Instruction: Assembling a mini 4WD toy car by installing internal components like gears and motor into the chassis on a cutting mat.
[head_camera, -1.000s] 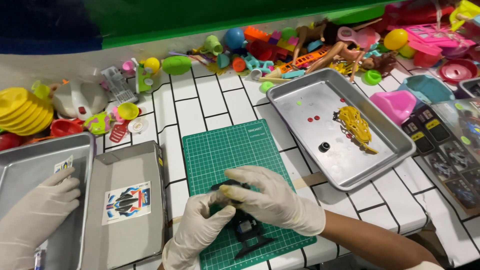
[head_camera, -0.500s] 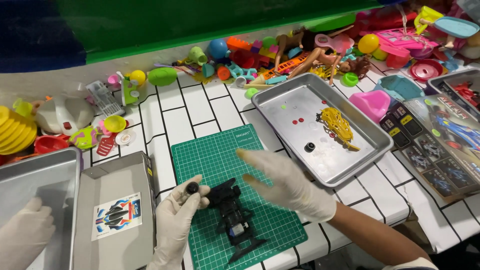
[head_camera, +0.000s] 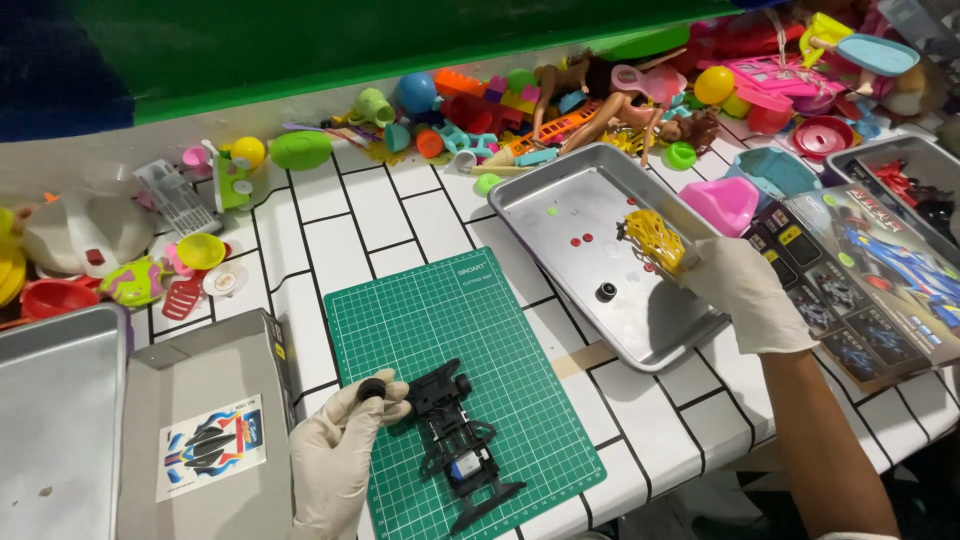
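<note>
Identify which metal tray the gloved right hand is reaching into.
The right hand reaches into the tilted metal tray right of the green cutting mat, holding small round parts; the other tray lies far left.

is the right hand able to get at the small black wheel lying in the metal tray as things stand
Probably yes. The right hand is already over the metal tray, by the yellow car shell, and the small black wheel lies loose on bare tray floor just beside it, with nothing covering it.
</note>
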